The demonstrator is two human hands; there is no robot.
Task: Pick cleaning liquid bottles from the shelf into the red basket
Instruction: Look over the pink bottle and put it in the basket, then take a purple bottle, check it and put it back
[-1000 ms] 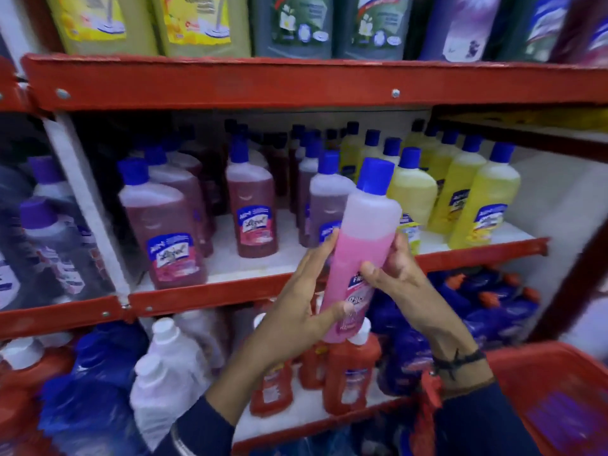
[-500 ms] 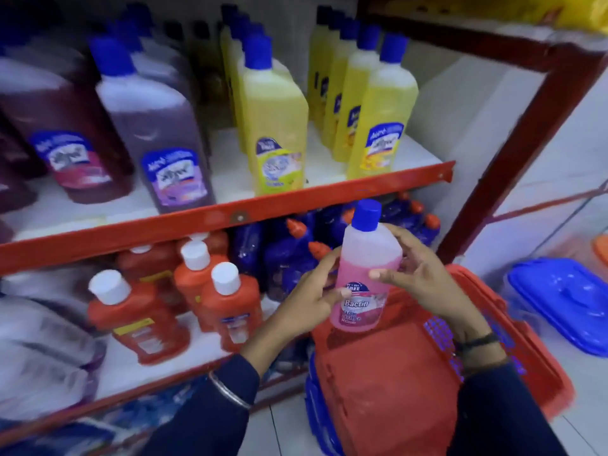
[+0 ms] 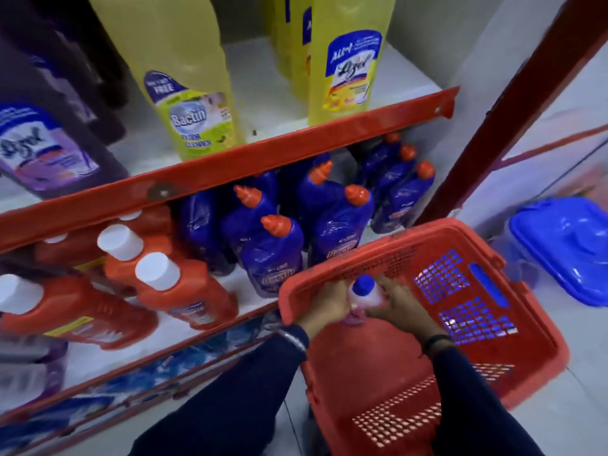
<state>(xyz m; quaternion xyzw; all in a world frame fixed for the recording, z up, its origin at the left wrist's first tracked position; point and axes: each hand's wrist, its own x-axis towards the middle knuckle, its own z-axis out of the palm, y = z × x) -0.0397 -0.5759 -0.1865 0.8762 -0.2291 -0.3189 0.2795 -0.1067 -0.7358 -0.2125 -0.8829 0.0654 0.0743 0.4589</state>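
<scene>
A pink cleaning liquid bottle with a blue cap [image 3: 363, 292] stands upright inside the red basket [image 3: 513, 327], near its far left corner. My left hand [image 3: 324, 304] grips the bottle from the left and my right hand [image 3: 399, 307] from the right. Both hands are down inside the basket. Whether the bottle's base touches the basket floor is hidden by my hands. The basket sits on the floor in front of the shelf.
The red shelf edge [image 3: 230, 172] carries yellow bottles [image 3: 194, 77] and purple bottles [image 3: 42, 139]. Below stand blue bottles with orange caps [image 3: 273, 255] and orange bottles with white caps [image 3: 177, 291]. A red upright post [image 3: 513, 106] rises at right. A blue lid [image 3: 566, 248] lies on the floor.
Both hands have carried the pink bottle down from in front of the middle shelf into the red basket. My view has tilted downward.
</scene>
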